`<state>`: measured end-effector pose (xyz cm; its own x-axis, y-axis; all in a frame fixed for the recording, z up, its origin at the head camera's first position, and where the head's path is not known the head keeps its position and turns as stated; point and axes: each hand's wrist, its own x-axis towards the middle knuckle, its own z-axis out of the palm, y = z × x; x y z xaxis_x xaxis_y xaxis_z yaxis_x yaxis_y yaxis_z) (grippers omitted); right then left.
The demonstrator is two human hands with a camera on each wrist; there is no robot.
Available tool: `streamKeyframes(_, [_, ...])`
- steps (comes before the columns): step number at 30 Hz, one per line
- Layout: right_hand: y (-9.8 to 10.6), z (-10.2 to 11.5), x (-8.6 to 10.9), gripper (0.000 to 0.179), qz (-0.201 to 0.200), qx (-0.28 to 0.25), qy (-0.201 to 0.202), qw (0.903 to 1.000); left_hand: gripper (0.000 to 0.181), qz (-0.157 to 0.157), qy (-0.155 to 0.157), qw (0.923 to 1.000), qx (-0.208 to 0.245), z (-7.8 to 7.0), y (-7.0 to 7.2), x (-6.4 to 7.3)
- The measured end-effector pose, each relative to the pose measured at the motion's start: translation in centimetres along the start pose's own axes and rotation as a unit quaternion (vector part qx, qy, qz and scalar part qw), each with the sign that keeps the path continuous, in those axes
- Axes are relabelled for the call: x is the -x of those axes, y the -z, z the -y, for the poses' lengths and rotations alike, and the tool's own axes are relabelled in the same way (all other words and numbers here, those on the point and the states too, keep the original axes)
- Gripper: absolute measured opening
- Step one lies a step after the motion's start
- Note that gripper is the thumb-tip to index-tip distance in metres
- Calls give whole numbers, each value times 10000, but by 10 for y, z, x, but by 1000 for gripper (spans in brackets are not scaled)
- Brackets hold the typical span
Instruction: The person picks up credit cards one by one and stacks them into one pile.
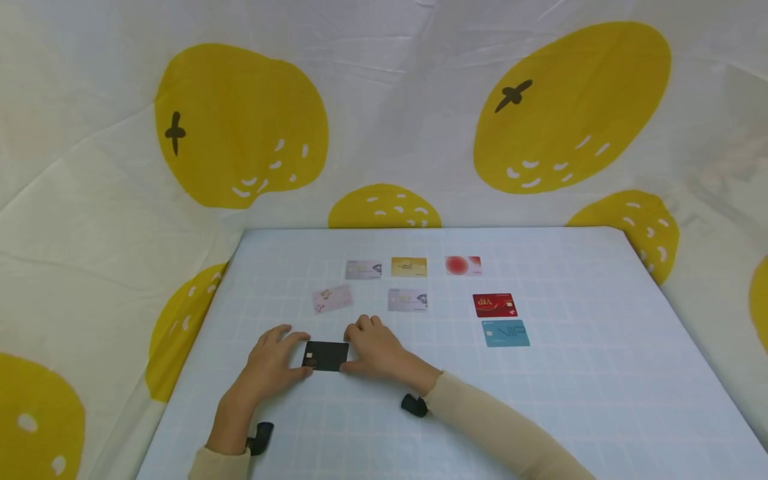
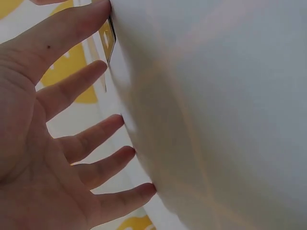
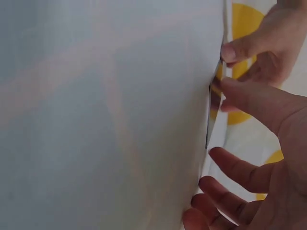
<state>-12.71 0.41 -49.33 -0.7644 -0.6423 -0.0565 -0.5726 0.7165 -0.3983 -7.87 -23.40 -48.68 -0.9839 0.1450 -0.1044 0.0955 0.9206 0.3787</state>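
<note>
A black VIP card (image 1: 326, 357) lies flat on the table between two hands. At its left end, the left hand (image 1: 271, 360) holds the card's short side between thumb and index finger. The right hand (image 1: 378, 350) spans the right end in the same manner, thumb at the near corner and index finger at the far one. In the left wrist view the other fingers of the left hand (image 2: 62, 120) are spread, tips down on the tabletop. From the right wrist, the card (image 3: 214, 108) shows edge-on, beside the right hand's thumb (image 3: 259, 100).
Farther back lie a pink card (image 1: 333, 299), two lilac cards (image 1: 363, 269), a gold card (image 1: 409, 267) and a white card with a red circle (image 1: 463, 265). To the right, a red VIP card (image 1: 495, 305) sits just behind a blue VIP card (image 1: 506, 333). A fruit-print cloth (image 1: 402, 120) hangs behind the table.
</note>
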Motion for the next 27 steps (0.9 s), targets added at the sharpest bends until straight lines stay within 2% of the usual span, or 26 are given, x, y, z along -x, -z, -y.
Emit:
streamKeyframes(7, [-2,5,0,50,-94,434,-26,9990,54,51,-56,9999,99,0,4,-1])
streamKeyframes(17, [-3,6,0,50,-88,414,-56,9991,49,257,142,9994,184,2,6,-5])
streamKeyframes(27, [-5,4,-2,48,-96,238,-26,9997,52,364,187,9989,230,2,7,-8])
